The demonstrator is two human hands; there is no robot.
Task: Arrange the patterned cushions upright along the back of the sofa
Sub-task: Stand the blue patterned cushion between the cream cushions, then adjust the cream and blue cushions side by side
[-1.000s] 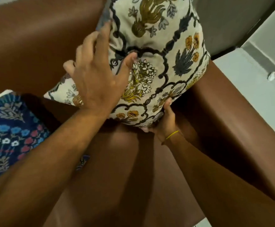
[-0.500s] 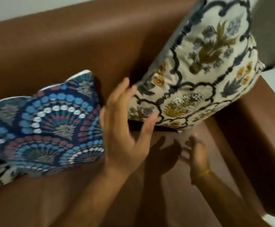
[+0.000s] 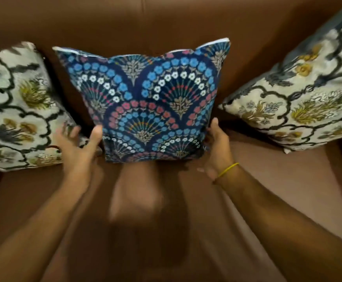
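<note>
A blue cushion with fan-shaped flower patterns (image 3: 151, 102) stands upright in the middle, against the back of the brown sofa (image 3: 137, 23). A cream floral cushion (image 3: 17, 110) leans at the left end, and a second cream floral cushion (image 3: 300, 102) leans at the right end. My left hand (image 3: 78, 147) is at the blue cushion's lower left corner, with the thumb touching its edge and the fingers spread and blurred. My right hand (image 3: 217, 147), which has a yellow band on the wrist, presses against the lower right corner with the thumb up along the side.
The brown seat (image 3: 278, 180) stretches in front of the cushions, with my forearms over it. Sofa arms rise at the far left and far right behind the cream cushions. A blurred shadow lies on the seat between my arms.
Both hands let go of the right cream cushion, which now leans at the right end. My view swung left to centre on the blue cushion, and both hands moved to its lower corners.
</note>
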